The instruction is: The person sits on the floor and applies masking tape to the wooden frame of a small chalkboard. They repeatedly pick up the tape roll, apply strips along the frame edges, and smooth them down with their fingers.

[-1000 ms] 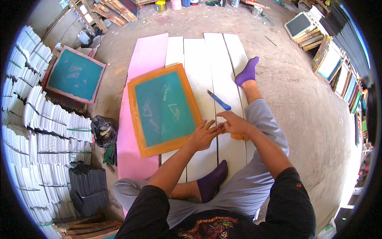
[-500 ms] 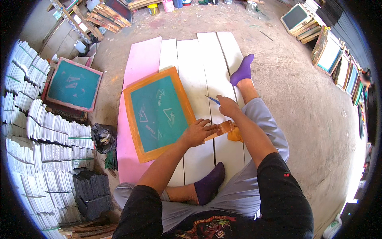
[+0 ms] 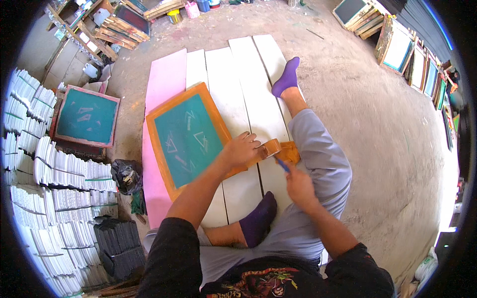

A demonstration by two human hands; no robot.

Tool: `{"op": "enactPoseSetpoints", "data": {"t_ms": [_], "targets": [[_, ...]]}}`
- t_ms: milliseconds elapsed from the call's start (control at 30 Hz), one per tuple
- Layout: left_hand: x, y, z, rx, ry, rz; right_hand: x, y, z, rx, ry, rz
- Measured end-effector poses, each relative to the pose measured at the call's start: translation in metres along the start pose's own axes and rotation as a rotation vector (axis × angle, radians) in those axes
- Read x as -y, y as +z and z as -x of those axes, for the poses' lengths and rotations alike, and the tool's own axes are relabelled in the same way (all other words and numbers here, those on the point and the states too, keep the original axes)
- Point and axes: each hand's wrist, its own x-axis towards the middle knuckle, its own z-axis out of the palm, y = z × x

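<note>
Brown tape (image 3: pixel 272 145) sits grasped in your left hand (image 3: pixel 242 149), toward the right edge of the surface (image 3: pixel 241 191); your right hand (image 3: pixel 300 188) grips the blue cutter (image 3: pixel 283 165), which, pushed too hard, could cut you.

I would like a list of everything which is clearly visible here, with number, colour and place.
Boards: five, one pink, four white, centre
Screen: one, teal, orange frame, on boards
Tape: one, brown, in left grip
Cutter: one, blue, in right grip
Item: one, orange, beside tape, kind unclear
Second screen: one, teal, pinkish frame, far left
Stacks: many, white and black, left edge
Bag: one, black, left of boards
Frames: many, mixed colours, upper corners
Containers: several, yellow, pink, blue, top
Grips: two, bare, centre
Socks: two, purple, on feet
Trousers: one, grey, lower centre
Shirt: one, black, bottom
</note>
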Motion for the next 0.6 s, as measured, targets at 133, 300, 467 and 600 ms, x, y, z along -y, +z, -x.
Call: {"op": "enactPoseSetpoints", "data": {"t_ms": [133,300,467,600], "targets": [[0.002,-0.002,0.025,0.031,-0.076,0.07,0.056,0.043,0.012,0.153,-0.098,0.03],[-0.001,-0.016,0.009,0.123,-0.11,0.104,0.067,0.054,-0.006,0.181,-0.115,0.128],[-0.002,-0.007,0.014,-0.08,-0.074,-0.012,0.067,0.063,-0.009,0.192,-0.152,0.157],[-0.003,-0.001,0.026,-0.065,-0.109,0.003,0.07,0.074,-0.012,0.195,-0.19,0.166]]}}
